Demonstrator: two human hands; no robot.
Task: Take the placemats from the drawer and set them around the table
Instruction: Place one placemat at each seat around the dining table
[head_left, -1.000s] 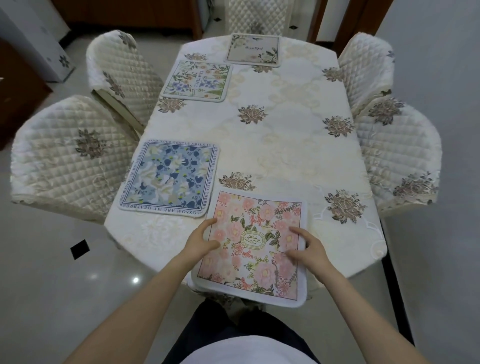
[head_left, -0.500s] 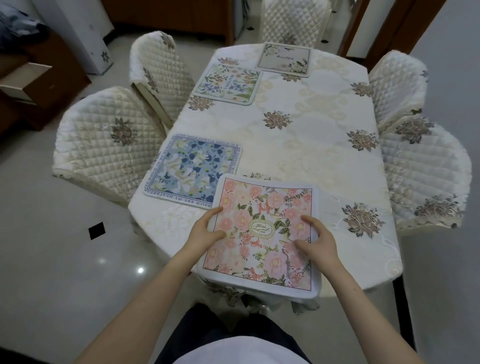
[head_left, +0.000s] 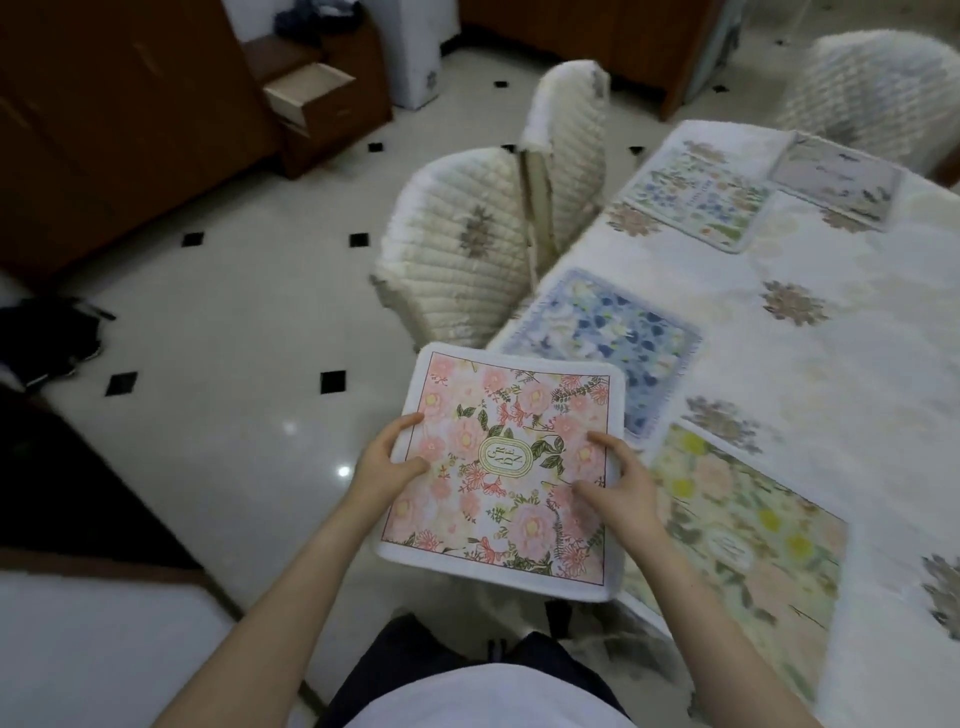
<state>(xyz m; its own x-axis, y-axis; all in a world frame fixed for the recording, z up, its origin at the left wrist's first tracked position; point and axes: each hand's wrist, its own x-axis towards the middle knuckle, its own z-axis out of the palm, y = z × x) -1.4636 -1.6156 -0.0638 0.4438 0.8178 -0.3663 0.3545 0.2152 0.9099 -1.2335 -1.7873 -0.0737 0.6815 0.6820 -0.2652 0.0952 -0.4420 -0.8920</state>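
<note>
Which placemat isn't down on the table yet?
The pink floral placemat, held by the left hand and right hand. The yellow, blue and two far placemats lie flat on the tablecloth.

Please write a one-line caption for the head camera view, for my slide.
Both hands, left hand and right hand, hold a pink floral placemat beside the table, where four placemats already lie.

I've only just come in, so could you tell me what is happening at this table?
A person is laying placemats. Both hands, left hand and right hand, hold a pink floral placemat off the table's near corner. Four mats already lie on the cloth: yellow, blue, and two further along. A drawer stands open behind.
</note>
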